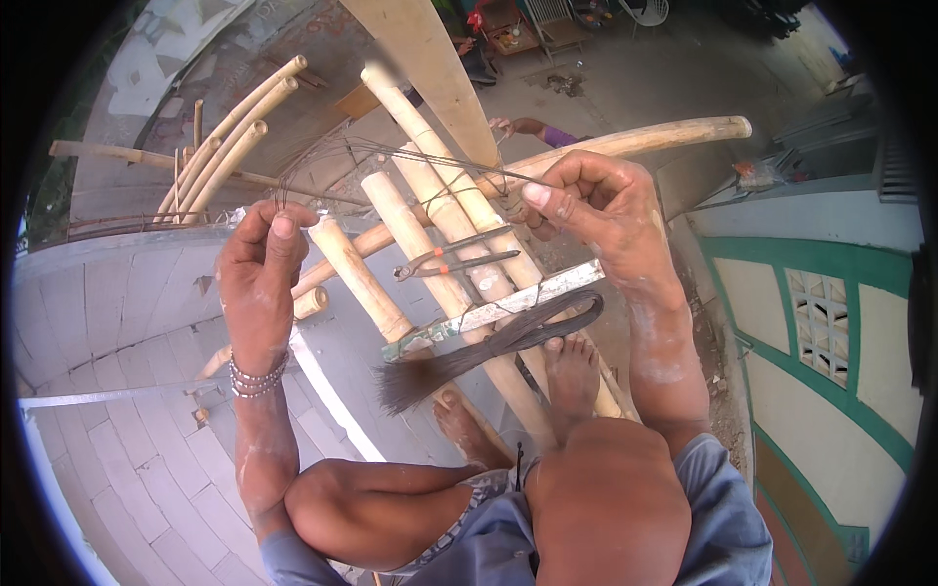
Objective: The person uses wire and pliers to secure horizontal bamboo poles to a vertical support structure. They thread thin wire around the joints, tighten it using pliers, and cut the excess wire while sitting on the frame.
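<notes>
My left hand (pixel 262 259), with beads round its wrist, pinches one end of some thin dark wire strands (pixel 362 146). They arch across to my right hand (pixel 596 210), whose thumb and fingers are closed on the other end. Between and below the hands, pincers (pixel 454 256) with orange bands lie across the bamboo poles (pixel 396 210). A folded bundle of dark wire (pixel 489 347), frayed at its left end, rests near my bare feet, beside a worn white-and-green bar (pixel 547 290) laid across the poles.
I squat high on the bamboo, above a paved floor (pixel 117 469). A long bamboo pole (pixel 664 137) crosses at the far side, by a broad upright board (pixel 435 68). Another person's hand (pixel 518 126) shows beyond it. More bamboo poles (pixel 234 137) rise at the left; a green-and-cream wall (pixel 772 303) stands right.
</notes>
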{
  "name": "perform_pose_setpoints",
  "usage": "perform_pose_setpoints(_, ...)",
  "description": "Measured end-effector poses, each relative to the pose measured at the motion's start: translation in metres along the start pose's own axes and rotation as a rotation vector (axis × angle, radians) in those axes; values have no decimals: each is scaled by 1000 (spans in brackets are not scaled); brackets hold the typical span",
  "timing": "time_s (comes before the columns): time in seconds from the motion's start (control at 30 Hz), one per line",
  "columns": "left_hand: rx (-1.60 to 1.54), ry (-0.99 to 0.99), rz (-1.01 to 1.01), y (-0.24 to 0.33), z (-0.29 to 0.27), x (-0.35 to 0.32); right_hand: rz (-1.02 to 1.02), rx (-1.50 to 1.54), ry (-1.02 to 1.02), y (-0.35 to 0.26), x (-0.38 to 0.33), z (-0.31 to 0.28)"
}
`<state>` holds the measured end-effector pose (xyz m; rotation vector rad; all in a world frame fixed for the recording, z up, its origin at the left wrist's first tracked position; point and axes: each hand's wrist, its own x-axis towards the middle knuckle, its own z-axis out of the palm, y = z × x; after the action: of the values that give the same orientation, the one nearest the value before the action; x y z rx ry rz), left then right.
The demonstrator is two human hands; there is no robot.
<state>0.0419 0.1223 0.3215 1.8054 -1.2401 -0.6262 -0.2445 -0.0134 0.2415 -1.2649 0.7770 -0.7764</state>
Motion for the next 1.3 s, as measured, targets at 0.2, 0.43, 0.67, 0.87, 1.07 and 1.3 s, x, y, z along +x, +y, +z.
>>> perform_pose_setpoints(0.2,326,-165,175,5,-11,0,-49,-260,-63,-11,-7,-67)
perform_pose_setpoints(0.43,299,-328,26,-26,24,-8,-5,-786,-118,-2,-7,-68)
perform_pose_setpoints(0.67,175,-518,-157,-47,72,-25,-131,-573,-406,39,-21,1)
perform_pose_setpoints(0.87,270,-531,-68,-72,78,-34,-163,-867,-439,58,-16,-9)
perform_pose_setpoints(1.07,511,-676,-32,-80,76,-35,-124,-1063,-722,101,-30,-2)
perform_pose_setpoints(1.3,446,-749,-141,-84,65,-43,104,-790,-756,89,-21,-13)
